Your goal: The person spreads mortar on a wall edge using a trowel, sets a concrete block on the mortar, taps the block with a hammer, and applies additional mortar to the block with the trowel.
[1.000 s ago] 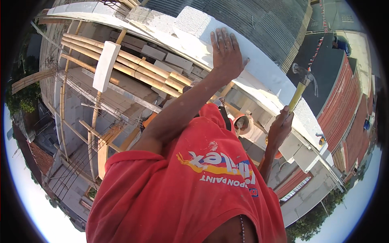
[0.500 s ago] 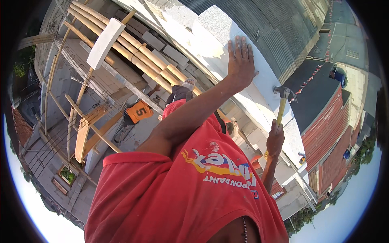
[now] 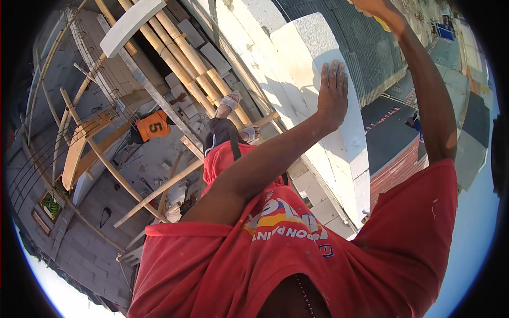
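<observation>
While left hand [image 3: 333, 95] lies flat, grip open, on white block [image 3: 318, 47] | block upright | right hand [image 3: 374, 6] grip unclear

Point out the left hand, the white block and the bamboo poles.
left hand [image 3: 333, 98]: head view, back of the hand.
white block [image 3: 313, 45]: head view, its top face.
bamboo poles [image 3: 183, 55]: head view, mid-length of the bundle.

The left hand [image 3: 333, 95] now presses the white block [image 3: 318, 69]; the right hand [image 3: 374, 6] has risen.
</observation>
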### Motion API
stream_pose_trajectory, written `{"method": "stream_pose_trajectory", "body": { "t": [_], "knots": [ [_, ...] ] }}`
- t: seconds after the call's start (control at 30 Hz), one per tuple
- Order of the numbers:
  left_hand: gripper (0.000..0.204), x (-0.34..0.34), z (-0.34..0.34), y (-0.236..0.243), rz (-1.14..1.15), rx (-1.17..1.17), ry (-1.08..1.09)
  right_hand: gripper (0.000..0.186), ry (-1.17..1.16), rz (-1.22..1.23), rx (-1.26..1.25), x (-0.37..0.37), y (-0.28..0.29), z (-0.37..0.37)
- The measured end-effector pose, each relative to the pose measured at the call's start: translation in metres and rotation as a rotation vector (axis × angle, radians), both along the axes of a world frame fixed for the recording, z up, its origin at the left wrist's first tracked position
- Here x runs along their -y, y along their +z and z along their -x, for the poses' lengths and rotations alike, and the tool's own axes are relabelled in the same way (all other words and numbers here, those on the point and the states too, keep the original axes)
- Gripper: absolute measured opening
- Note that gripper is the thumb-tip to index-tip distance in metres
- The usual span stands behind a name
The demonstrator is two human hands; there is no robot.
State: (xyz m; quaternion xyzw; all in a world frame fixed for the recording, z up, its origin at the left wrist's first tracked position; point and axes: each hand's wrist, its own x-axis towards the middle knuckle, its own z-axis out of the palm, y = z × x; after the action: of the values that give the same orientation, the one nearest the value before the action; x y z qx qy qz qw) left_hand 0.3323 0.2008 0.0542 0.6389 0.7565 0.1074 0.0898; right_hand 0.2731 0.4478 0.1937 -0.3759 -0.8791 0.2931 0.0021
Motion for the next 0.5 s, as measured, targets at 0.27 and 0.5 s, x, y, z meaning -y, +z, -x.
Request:
{"method": "stream_pose_trajectory", "body": {
  "t": [0.27,0.5],
  "knots": [
    [0.088,0.006,0.006,0.002,-0.053,0.025,0.015,0.04,0.059,-0.169,0.393,0.0,-0.033,0.017],
    [0.09,0.007,0.01,0.005,-0.072,0.065,-0.038,0.036,-0.009,-0.269,0.407,0.017,-0.021,-0.008]
  ]
}}
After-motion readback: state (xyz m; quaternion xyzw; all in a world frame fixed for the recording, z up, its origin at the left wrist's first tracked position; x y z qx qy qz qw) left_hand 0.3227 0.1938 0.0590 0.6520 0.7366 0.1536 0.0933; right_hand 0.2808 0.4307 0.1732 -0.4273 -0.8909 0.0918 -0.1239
